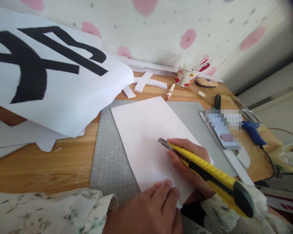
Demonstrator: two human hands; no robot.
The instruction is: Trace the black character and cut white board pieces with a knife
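head view: the right hand (194, 165) has its fingers closed around a yellow cutter (205, 170), with the blade over a white board (148, 130). the left hand (152, 208) is at the near edge of the board, its fingers bent and close together. the board lies at a slant on a gray mat (109, 152). a marker (170, 92) lies near a paper cup (185, 76).

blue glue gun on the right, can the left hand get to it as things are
Probably not easily: the right hand, holding the yellow cutter, lies between the left hand and the blue glue gun. It would likely have to go around.
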